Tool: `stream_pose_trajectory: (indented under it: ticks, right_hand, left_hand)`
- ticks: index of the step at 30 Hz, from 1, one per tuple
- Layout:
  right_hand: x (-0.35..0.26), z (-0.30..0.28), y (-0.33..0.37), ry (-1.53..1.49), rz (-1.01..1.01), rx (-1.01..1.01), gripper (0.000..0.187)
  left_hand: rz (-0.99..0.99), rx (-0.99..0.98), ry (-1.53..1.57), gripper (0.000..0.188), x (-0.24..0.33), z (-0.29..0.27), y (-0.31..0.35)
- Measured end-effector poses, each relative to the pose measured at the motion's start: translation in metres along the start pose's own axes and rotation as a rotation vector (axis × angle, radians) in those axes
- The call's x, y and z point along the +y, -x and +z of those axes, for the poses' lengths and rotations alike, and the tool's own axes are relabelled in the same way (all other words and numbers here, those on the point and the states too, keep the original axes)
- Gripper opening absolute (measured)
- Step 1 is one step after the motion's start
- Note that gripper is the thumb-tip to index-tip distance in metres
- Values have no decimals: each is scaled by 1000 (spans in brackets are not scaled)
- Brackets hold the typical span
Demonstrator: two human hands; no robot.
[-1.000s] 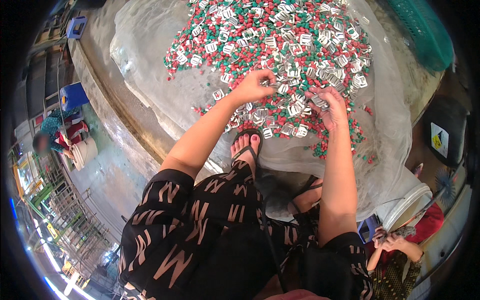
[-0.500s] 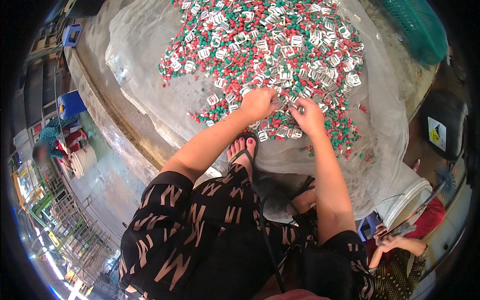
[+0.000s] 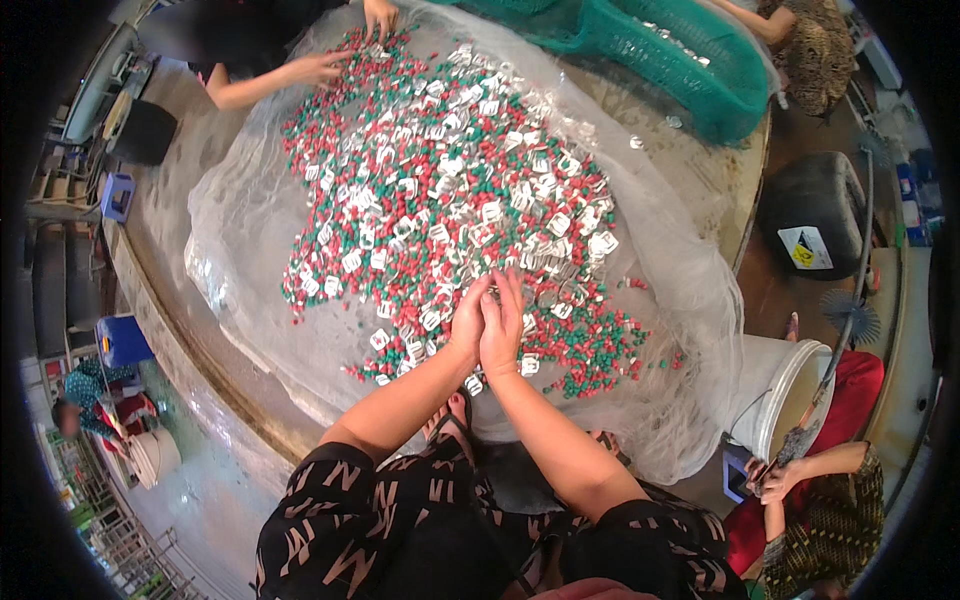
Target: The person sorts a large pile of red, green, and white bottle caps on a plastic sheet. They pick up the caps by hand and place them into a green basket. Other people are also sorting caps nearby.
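My left hand [image 3: 467,318] and my right hand [image 3: 502,322] are brought together side by side, cupped over the near part of a wide pile. Their fingers are pressed together, and what lies between the palms is mostly hidden. Around them spread many small red and green pellets [image 3: 595,345], with some white ones among them. Silver metal buckles [image 3: 490,211], flat with slots, lie mixed all through the pellets. Under everything is a pale, translucent mesh net [image 3: 240,215], bunched up along its edges.
Another person's hand [image 3: 318,70] reaches into the pile's far left. Green plastic baskets [image 3: 740,95] stand at the far right, one holding metal pieces. A black jerrycan [image 3: 815,215] and a white bucket [image 3: 765,400] are at the right, near a person with a brush-like tool.
My hands were apart, fingers bent at the pile; now they are together and cupped. The view has shifted, bringing the far person's hands and more of the green baskets into sight.
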State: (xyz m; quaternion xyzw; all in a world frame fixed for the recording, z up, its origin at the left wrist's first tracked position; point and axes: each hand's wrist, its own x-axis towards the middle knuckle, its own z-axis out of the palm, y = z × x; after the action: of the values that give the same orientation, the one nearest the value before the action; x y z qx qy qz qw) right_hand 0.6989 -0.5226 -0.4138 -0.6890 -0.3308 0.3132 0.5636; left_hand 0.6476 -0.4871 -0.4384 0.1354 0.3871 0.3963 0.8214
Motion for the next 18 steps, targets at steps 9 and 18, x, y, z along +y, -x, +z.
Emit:
stream_pose_trajectory:
  ticks: [9, 18]
  right_hand:
    - [-61, -90, -69, -312, -27, 534, 35]
    - [-24, -170, -86, -304, -22, 832, 27]
  left_hand:
    - [-332, -1, 397, 43, 15, 122, -76]
    - [71, -570, 121, 89, 127, 404, -141]
